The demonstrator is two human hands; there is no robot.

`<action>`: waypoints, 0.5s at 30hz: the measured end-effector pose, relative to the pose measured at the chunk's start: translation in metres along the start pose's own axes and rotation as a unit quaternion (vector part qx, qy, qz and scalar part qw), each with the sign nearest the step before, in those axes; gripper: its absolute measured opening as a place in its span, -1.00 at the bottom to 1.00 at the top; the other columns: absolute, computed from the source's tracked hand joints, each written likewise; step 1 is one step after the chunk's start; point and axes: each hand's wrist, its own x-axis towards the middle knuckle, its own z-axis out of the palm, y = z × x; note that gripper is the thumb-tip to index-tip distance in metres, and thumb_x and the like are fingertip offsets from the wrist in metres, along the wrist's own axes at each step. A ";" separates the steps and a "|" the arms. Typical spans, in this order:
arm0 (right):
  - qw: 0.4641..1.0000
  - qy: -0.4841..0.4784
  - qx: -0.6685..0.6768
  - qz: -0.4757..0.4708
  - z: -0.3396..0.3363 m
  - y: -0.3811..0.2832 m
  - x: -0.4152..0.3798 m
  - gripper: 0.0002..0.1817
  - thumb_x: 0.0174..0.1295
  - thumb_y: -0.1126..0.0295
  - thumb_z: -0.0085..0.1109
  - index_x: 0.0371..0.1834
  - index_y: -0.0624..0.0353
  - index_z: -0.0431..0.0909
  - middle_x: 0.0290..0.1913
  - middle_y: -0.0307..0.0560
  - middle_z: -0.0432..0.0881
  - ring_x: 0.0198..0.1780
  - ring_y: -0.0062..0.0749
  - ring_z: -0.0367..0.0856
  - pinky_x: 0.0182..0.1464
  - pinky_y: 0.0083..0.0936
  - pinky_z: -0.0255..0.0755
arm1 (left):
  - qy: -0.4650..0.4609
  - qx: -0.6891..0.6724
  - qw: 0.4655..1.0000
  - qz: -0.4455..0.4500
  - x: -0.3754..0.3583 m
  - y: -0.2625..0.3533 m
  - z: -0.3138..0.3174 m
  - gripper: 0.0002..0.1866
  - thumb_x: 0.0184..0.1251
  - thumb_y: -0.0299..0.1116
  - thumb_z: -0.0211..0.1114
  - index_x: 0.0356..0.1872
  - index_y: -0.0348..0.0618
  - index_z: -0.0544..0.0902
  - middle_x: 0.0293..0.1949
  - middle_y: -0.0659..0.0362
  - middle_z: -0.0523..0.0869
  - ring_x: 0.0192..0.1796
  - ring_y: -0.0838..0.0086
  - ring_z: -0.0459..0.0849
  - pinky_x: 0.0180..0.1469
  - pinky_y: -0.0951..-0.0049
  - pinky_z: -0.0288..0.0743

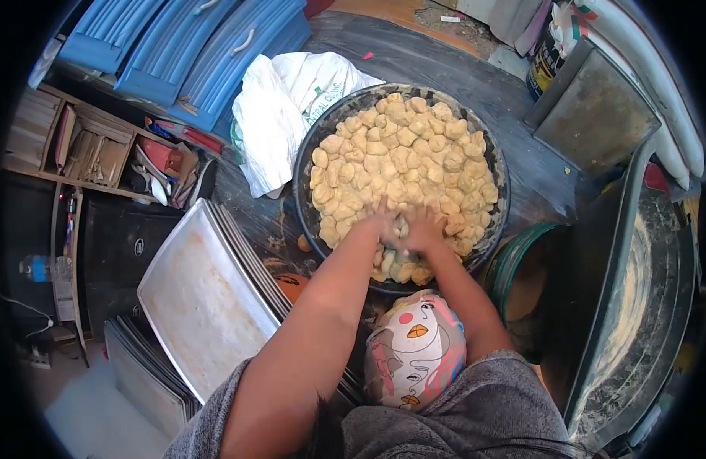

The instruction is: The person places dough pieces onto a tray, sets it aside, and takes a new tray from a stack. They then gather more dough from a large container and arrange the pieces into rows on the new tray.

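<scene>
Many rounded, tan, crumb-coated dough pieces [406, 153] fill a wide black round basin [301, 180] on the floor. Both of my hands rest side by side on the pieces near the basin's front edge. My left hand [379, 227] has its fingers spread over the pieces, slightly blurred. Close beside it, my right hand [423, 229] also has its fingers apart. Between the two hands a paler piece shows. Below them, at the front rim, a few greenish-white pieces [391, 266] lie among the tan ones.
Stacked metal trays [208, 298] stand at the left. A white sack [273, 115] lies beside the basin, near blue drawers [177, 61]. At the right are a green-rimmed container [510, 264] and a large dark tub [636, 306]. A face-patterned item [418, 348] sits before my lap.
</scene>
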 end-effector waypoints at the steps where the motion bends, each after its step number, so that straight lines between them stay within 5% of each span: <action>1: 0.994 -0.103 0.019 -0.020 -0.011 -0.001 -0.007 0.01 -0.40 -0.28 0.37 0.28 -0.20 0.35 0.28 0.03 0.29 0.33 0.09 0.15 0.15 0.31 0.11 | -0.061 -0.026 0.998 0.016 0.002 -0.007 0.006 0.36 -0.70 0.13 0.66 0.39 -0.06 0.20 0.47 -0.08 -0.09 0.42 -0.01 0.13 0.36 0.10 0.22; 3: 0.966 -0.249 0.060 -0.038 -0.029 -0.002 -0.024 0.07 -0.44 -0.28 0.39 0.32 -0.21 0.31 0.26 -0.07 0.34 0.32 0.06 0.16 0.14 0.29 0.13 | -0.155 -0.037 0.986 0.038 -0.008 -0.013 0.004 0.42 -0.75 0.10 0.68 0.42 -0.04 0.14 0.46 -0.06 -0.07 0.44 -0.01 0.10 0.35 0.15 0.25; 6: 0.962 -0.267 0.003 -0.059 -0.051 -0.007 -0.062 0.10 -0.42 -0.27 0.42 0.34 -0.21 0.26 0.28 -0.15 0.30 0.31 -0.02 0.19 0.12 0.28 0.17 | -0.178 -0.077 0.980 0.032 -0.021 -0.012 0.005 0.51 -0.76 0.02 0.71 0.46 -0.04 -0.02 0.47 -0.03 -0.07 0.44 0.01 0.11 0.35 0.20 0.26; 8: 0.978 -0.194 -0.036 -0.062 -0.036 -0.011 -0.075 0.10 -0.40 -0.20 0.46 0.35 -0.21 0.21 0.25 -0.17 0.30 0.29 -0.02 0.21 0.10 0.18 0.26 | -0.135 -0.055 0.989 0.010 -0.037 -0.002 0.023 0.53 -0.70 -0.07 0.72 0.48 0.16 -0.13 0.48 0.05 -0.08 0.43 0.00 0.12 0.30 0.02 0.29; 11: 0.985 -0.167 -0.036 0.003 -0.029 -0.017 -0.071 0.05 -0.35 -0.06 0.48 0.35 -0.18 0.20 0.20 -0.16 0.32 0.22 -0.01 0.28 0.05 0.06 0.35 | -0.002 0.056 0.994 -0.095 -0.051 0.020 0.040 0.28 -0.37 -0.21 0.65 0.44 0.53 -0.05 0.50 0.22 -0.10 0.38 -0.05 0.20 0.05 -0.47 0.30; 15: 0.991 -0.131 -0.016 0.016 -0.023 -0.017 -0.070 -0.07 -0.31 0.12 0.49 0.28 -0.18 0.27 0.11 -0.17 0.35 0.12 -0.04 0.35 -0.07 0.00 0.43 | 0.047 0.041 0.994 -0.091 -0.040 0.015 0.058 -0.01 -0.07 -0.32 0.48 0.40 0.44 0.09 0.47 0.19 -0.01 0.33 -0.01 0.29 0.04 -0.37 0.36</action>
